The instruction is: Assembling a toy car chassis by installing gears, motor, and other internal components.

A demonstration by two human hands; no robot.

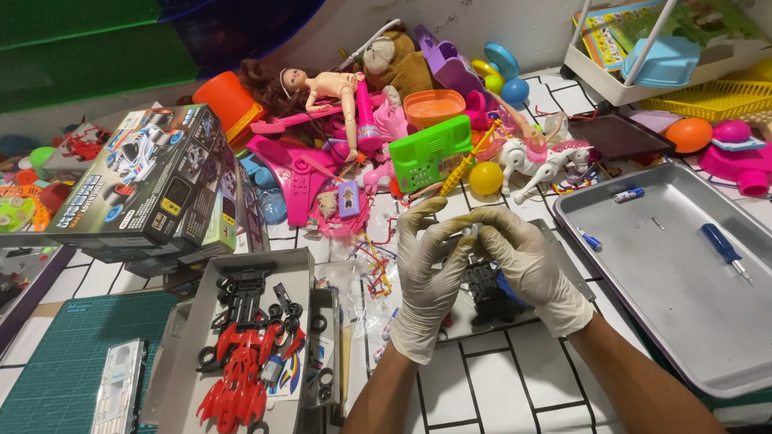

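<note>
Both gloved hands, left hand (426, 277) and right hand (527, 269), are pinching a tiny white part (469, 233) over the black chassis (489, 293); probably light, brittle, best gripped by edges.

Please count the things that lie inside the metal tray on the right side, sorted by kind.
In the metal tray:
Blue-handled screwdriver: 1
Small battery, blue and white: 1
Small screw: 1
Total: 3
</note>
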